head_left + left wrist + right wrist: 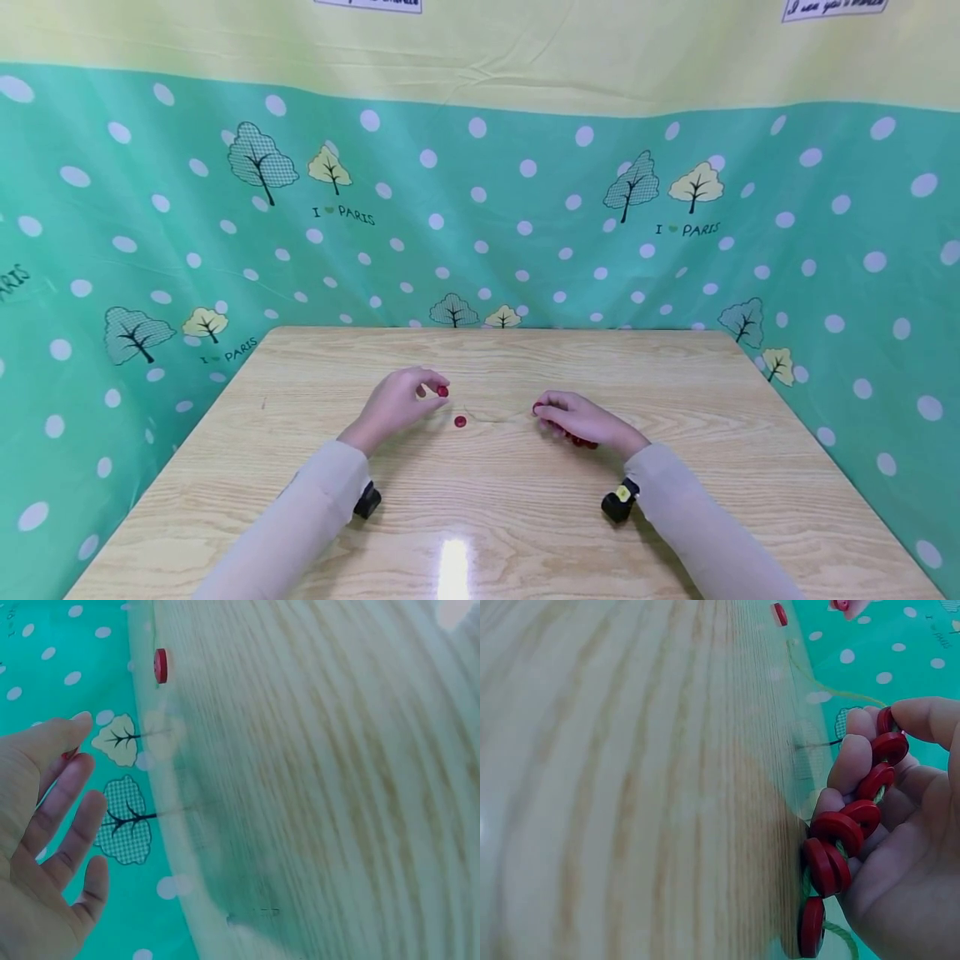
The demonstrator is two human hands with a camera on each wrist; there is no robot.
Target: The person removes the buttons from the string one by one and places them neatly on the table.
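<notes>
Red button point(442, 391): located near the centre of the head view, at the fingertips of your left hand point(397, 406). Read the remaining items from left to right.

Your left sleeve point(300, 525) enters at the lower left of the frame; a black wrist unit point(367, 500) sits at its cuff. Your left hand pinches the red button between thumb and fingers, above the worktop point(480, 487). In the left wrist view, your other fingers are spread apart, and only a sliver of the button shows.

To the right of that hand, near the centre of the head view, a second button point(461, 422) rests on the worktop, also red, apart from both hands. Beside it, a thin green cord point(847, 694) curves rightward to your right hand point(577, 415).

Your right hand, right of centre, pinches the upper end of a button string point(838, 834): red buttons threaded on the green cord, hanging along the palm in the right wrist view. You cannot tell whether the lowest button touches the worktop. Your right sleeve point(712, 517) enters at the lower right. A green dotted cloth point(480, 192) hangs behind the worktop.
</notes>
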